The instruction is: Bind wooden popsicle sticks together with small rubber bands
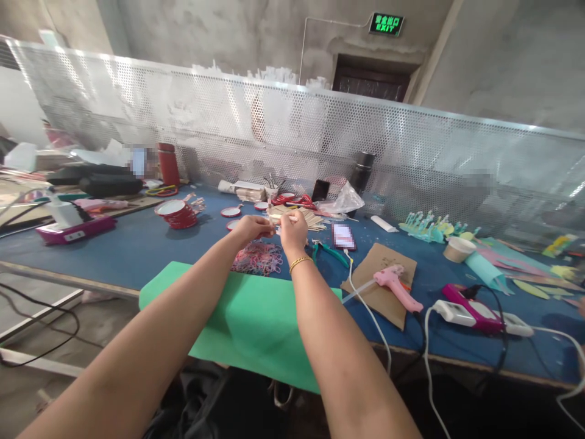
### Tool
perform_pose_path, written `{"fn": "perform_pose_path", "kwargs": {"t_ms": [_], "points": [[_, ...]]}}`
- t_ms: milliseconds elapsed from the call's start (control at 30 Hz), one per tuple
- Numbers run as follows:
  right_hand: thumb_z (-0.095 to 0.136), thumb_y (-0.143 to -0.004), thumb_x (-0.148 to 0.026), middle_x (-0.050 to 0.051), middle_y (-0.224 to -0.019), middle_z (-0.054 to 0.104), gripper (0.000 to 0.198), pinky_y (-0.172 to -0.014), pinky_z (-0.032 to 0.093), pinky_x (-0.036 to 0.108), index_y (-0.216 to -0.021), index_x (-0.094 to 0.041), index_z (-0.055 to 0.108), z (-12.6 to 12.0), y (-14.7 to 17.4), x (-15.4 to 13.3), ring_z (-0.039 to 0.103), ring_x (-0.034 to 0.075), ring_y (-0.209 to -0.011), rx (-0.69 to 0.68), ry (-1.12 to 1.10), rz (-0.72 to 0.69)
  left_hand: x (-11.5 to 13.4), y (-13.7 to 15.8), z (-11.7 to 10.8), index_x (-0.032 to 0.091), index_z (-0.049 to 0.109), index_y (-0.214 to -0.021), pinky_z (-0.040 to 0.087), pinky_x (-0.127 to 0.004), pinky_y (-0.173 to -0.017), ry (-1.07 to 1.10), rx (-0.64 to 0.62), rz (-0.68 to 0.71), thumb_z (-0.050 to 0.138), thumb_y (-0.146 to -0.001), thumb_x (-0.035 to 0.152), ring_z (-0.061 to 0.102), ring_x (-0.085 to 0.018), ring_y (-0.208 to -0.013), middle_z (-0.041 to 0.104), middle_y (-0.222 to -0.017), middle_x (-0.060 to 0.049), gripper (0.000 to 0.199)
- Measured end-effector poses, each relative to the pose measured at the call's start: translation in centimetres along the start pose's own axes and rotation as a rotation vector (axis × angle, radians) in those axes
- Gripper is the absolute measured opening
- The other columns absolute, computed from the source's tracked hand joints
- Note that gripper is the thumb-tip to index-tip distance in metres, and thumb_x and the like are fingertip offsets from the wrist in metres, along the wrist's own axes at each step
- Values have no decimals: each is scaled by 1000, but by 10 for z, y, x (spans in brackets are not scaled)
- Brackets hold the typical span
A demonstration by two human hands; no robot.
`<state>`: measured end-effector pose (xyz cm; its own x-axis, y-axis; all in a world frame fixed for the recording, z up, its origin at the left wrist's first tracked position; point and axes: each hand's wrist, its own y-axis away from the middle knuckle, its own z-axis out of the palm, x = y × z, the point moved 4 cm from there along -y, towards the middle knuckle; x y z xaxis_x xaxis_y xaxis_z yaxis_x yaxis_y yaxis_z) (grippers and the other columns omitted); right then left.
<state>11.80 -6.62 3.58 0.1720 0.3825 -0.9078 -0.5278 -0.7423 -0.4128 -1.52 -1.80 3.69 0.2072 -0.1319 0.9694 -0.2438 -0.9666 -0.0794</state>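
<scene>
My left hand [255, 229] and my right hand [294, 231] meet over the middle of the blue table, fingers pinched close together. A short pale stick [276, 216] shows at my right fingertips. What my left fingers pinch is too small to make out. Just below the hands lies a loose heap of pink and purple strings [258, 258]. A green sheet [247, 317] hangs over the table's front edge under my forearms. Behind my right hand lie flat wooden sticks [313, 221]. Round red-rimmed white discs [231, 211] lie behind my left hand.
Teal-handled pliers [336, 253], a phone [343, 236] and a pink glue gun [397, 286] on cardboard [372, 262] lie to the right. Purple power strips [77, 229] sit at both sides. A red-rimmed stack [175, 214] stands left. A perforated metal screen [283, 128] closes the back.
</scene>
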Motion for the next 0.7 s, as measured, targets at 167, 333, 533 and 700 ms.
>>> {"fn": "perform_pose_path", "kwargs": {"t_ms": [167, 333, 533, 700], "points": [[52, -72, -29, -2, -69, 64, 8, -63, 43, 24, -76, -23, 53, -5, 0, 0, 57, 15, -66, 68, 26, 32, 1, 1, 0, 12, 69, -59, 30, -21, -44, 34, -3, 8, 87, -45, 32, 59, -12, -53, 67, -58, -7, 30], [51, -73, -29, -3, -68, 63, 7, -62, 43, 23, -74, -23, 54, -2, 0, 0, 57, 15, -64, 3, 13, 8, 3, 2, 1, 12, 66, -56, 27, -21, -42, 1, -15, 15, 86, -45, 35, 56, -11, -50, 65, -56, -6, 33], [51, -72, -28, -3, -67, 64, 7, -63, 43, 24, -76, -23, 53, -4, -2, 1, 59, 15, -64, 60, -10, 49, 3, 4, 2, 12, 68, -59, 28, -21, -42, 27, -12, 13, 86, -45, 35, 59, -13, -54, 67, -60, -7, 32], [50, -73, -28, -4, -65, 63, 6, -62, 43, 23, -75, -23, 53, 0, -1, 1, 59, 14, -62, -9, -30, 21, 4, 4, 3, 13, 65, -54, 24, -21, -40, -7, -31, 30, 85, -49, 36, 52, -9, -46, 63, -52, -5, 31]]}}
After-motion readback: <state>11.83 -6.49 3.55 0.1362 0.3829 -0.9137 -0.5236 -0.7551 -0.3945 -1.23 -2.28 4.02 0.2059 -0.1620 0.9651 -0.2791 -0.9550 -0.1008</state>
